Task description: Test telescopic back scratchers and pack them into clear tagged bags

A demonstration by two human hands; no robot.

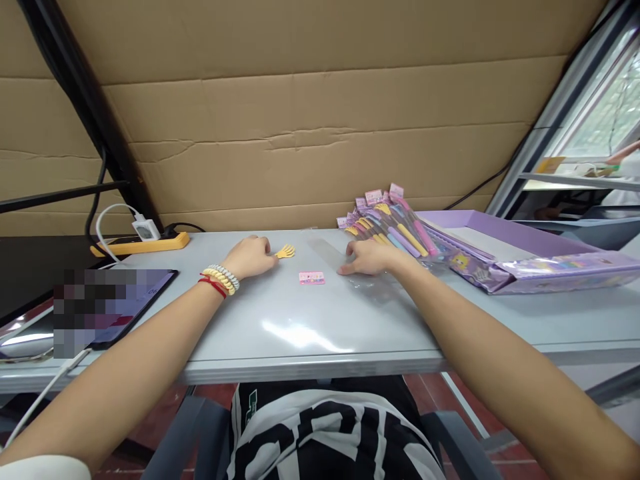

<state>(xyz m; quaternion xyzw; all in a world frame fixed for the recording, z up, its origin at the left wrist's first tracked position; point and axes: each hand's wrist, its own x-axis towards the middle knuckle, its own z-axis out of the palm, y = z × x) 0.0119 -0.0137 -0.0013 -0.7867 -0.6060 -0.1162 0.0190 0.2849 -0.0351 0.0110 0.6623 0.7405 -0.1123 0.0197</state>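
A small yellow claw-shaped piece (286,251), like a tiny fork or hand, pokes out from the fingertips of my left hand (251,257). The fingers are curled round its near end, and whatever handle it has is hidden beneath them. My right hand (367,257) rests on a clear plastic sleeve (324,252), with thumb and fingers closed on it. On the table between the hands lies a small pink printed card (311,278). Just behind my right hand is a pile of wrapped, colourful sticks (395,230), some with similar yellow claw ends and pink header cards.
An open purple box (500,267) stands at the right of the white table (225,343). At the left are a tablet (135,300) with a white cable and a yellow power strip (165,243) with a charger (146,229). Cardboard (300,107) lines the back.
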